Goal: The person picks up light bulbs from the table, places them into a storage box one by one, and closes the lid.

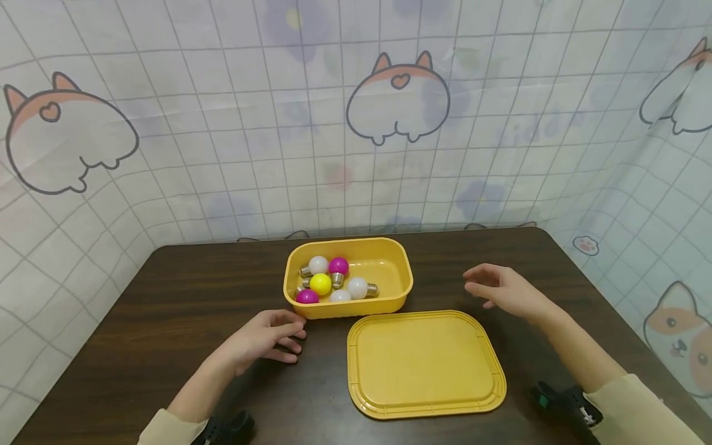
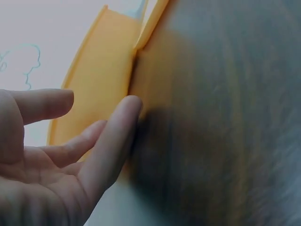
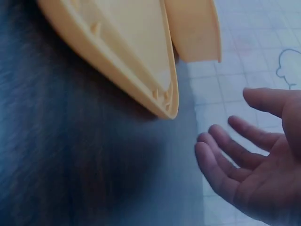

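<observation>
A yellow plastic box [image 1: 389, 303] stands at the back of the table with several light bulbs inside. Among them are a yellow bulb [image 1: 320, 284], a magenta bulb [image 1: 339, 266] and a white bulb [image 1: 358, 288]. In front of the box lies its flat yellow lid [image 1: 425, 364]. My left hand [image 1: 266, 337] is beside the box's near left corner, fingers loosely bent, holding nothing; whether it touches the box I cannot tell. Over the table to the right of box and lid hovers my right hand [image 1: 508, 290], relaxed, with nothing in it; the right wrist view shows its fingers [image 3: 225, 169] spread apart.
The dark wooden table [image 1: 150, 309] reaches back to a wall covering [image 1: 250, 154] printed with a grid and cartoon animals. Black straps with devices sit at both wrists, the right device [image 1: 567, 402] being close to the lid's right side.
</observation>
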